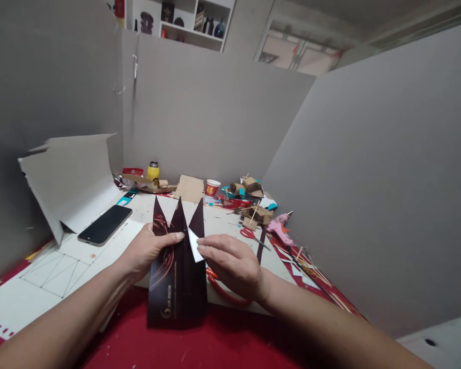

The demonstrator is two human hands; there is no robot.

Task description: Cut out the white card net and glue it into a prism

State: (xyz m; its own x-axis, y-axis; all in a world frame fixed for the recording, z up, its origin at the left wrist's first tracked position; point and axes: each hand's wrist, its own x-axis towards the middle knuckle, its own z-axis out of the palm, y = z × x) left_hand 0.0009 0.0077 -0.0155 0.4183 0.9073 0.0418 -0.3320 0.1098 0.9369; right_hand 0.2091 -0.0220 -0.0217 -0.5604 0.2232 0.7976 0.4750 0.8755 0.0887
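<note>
A dark brown printed card (pixel 177 287), cut into three pointed tips at its top, stands tilted over the red table. My left hand (pixel 148 249) grips its left side, thumb laid across the front. My right hand (pixel 230 264) pinches a small white flap (pixel 195 245) at the card's right edge between fingertips and thumb. Red-handled scissors (pixel 221 288) lie under my right hand, mostly hidden.
A black phone (pixel 105 225) lies on white sheets at the left, beside a leaning white board (pixel 72 179). Behind are a second pair of red scissors (pixel 249 234), a pink glue gun (pixel 279 228), cardboard pieces (pixel 190 188), a paper cup (pixel 212 189) and a yellow bottle (pixel 152 171). Grey walls enclose the table.
</note>
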